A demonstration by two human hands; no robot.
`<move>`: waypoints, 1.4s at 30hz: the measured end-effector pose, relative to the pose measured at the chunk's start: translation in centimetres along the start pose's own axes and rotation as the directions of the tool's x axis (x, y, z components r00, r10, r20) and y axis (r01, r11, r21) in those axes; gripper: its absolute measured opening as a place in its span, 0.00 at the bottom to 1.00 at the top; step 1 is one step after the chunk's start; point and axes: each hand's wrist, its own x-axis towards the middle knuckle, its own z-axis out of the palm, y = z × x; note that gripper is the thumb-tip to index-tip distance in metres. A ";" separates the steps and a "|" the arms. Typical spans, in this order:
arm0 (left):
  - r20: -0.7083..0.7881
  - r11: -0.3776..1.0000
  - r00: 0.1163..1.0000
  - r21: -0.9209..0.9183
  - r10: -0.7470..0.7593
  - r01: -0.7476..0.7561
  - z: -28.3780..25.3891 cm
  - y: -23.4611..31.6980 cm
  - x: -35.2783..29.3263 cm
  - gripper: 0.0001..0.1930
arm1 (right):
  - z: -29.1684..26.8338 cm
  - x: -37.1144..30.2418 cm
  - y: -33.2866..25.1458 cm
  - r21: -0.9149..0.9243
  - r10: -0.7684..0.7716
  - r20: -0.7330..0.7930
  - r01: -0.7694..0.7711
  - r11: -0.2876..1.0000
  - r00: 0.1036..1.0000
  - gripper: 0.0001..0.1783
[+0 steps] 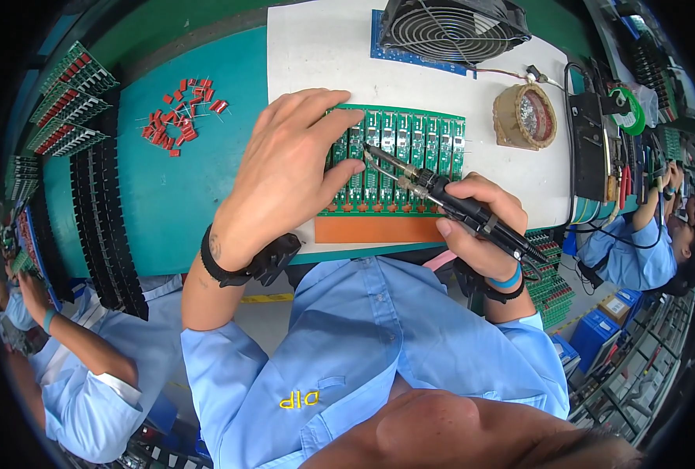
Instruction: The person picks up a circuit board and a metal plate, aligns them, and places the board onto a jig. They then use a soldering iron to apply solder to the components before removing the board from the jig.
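Observation:
A green circuit board panel point(418, 129), divided into several narrow strips, lies in front of me on a white sheet. My left hand point(297, 148) rests over the panel's left end, fingers stretched out, with thumb and index finger apart on the board. What lies under the palm is hidden. In my right hand point(484, 215) is a black soldering iron point(461, 205) with a thin metal feed tube alongside. Its tip points left and reaches the strips near my left fingertips; whether it touches a joint is too small to tell. An orange-brown strip point(379, 230) runs along the panel's near edge.
Loose red components point(177, 117) with wire leads lie on the green mat at left, beside black racks point(105, 227). A fan point(453, 31) stands at the back. A round tan container point(524, 116) and cables are at right. Other people work on both sides.

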 end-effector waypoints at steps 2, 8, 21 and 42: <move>-0.002 1.000 1.000 -0.002 0.001 -0.001 0.0 0.0 0.0 0.26 | 0.0 0.0 -0.1 0.000 -0.003 0.001 0.003 1.000 1.000 0.22; -0.002 1.000 1.000 0.001 -0.007 0.007 0.1 0.1 0.0 0.26 | 0.0 -0.1 0.0 -0.020 -0.018 -0.003 0.018 1.000 1.000 0.21; 0.006 1.000 1.000 -0.011 -0.002 0.002 0.2 -0.3 -0.1 0.25 | -0.2 -0.6 -0.6 -0.019 -0.018 -0.035 0.018 1.000 0.999 0.22; 0.010 0.998 1.000 0.057 -0.027 0.026 -1.2 -0.8 -0.7 0.26 | 1.3 0.9 -0.2 -0.038 -0.069 0.012 0.069 0.997 0.998 0.21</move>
